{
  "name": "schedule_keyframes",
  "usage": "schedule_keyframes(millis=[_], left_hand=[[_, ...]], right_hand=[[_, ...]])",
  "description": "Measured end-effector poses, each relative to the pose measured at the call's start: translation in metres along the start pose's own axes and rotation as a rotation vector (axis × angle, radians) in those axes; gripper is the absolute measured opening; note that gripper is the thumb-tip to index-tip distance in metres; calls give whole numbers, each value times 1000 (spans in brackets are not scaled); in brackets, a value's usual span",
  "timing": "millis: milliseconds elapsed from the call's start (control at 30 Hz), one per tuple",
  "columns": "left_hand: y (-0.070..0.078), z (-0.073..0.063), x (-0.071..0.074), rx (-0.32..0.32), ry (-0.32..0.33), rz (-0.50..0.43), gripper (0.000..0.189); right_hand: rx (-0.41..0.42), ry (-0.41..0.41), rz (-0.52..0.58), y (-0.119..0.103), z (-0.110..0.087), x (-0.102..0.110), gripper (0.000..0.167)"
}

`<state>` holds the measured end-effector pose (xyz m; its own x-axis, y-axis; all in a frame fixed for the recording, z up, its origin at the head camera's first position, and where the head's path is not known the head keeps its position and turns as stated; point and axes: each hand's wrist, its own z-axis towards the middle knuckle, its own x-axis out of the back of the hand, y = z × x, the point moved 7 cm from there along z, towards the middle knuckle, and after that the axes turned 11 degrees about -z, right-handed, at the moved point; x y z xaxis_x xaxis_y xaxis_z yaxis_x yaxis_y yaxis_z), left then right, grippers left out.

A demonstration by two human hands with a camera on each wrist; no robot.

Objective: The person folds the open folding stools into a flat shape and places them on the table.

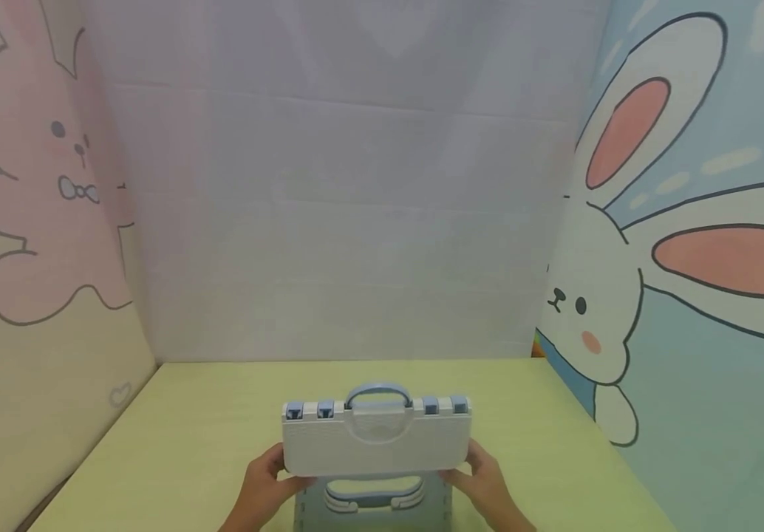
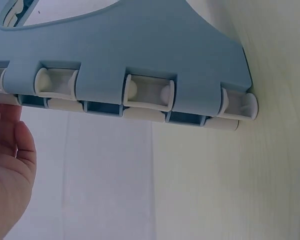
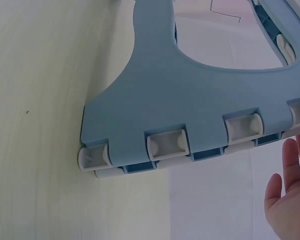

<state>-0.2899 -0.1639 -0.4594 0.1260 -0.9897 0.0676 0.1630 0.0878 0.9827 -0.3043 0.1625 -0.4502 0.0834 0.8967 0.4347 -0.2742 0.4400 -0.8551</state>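
A folding step stool stands in front of me, its white top panel [image 1: 375, 447] facing me and a blue carry handle [image 1: 378, 389] arched above it. Beneath that panel is a blue leg panel [image 1: 389, 510] with a second handle in its cutout. My left hand [image 1: 265, 476] grips the top panel's left end, thumb at the lower corner and fingers behind. At the opposite end my right hand [image 1: 485, 484] holds it the same way. Both wrist views show a blue leg frame [image 2: 155, 45] with a row of white hinge knuckles [image 3: 167, 144], the fingertips close to them.
The stool is on a pale yellow tabletop [image 1: 209, 414]. A plain white sheet [image 1: 355, 222] hangs behind the table. Side walls with a pink rabbit [image 1: 49, 170] on the left and a white rabbit [image 1: 595, 258] on the right bound the space.
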Motion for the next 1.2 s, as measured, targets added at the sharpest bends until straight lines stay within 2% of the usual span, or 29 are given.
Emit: schedule_keyframes(millis=[200, 333, 633, 900, 1200], left_hand=[[6, 0, 1, -26, -47, 29, 38], [5, -2, 2, -24, -67, 27, 36], [4, -2, 3, -41, -51, 25, 32], [0, 2, 4, 10, 2, 28, 30], [1, 0, 3, -23, 9, 34, 28]], right_hand=[[-37, -16, -113, 0, 1, 5, 42], [-30, -13, -114, 0, 0, 4, 39], [-11, 2, -90, 0, 0, 2, 36], [1, 11, -106, 0, 3, 4, 33], [2, 40, -131, -1, 1, 6, 29]])
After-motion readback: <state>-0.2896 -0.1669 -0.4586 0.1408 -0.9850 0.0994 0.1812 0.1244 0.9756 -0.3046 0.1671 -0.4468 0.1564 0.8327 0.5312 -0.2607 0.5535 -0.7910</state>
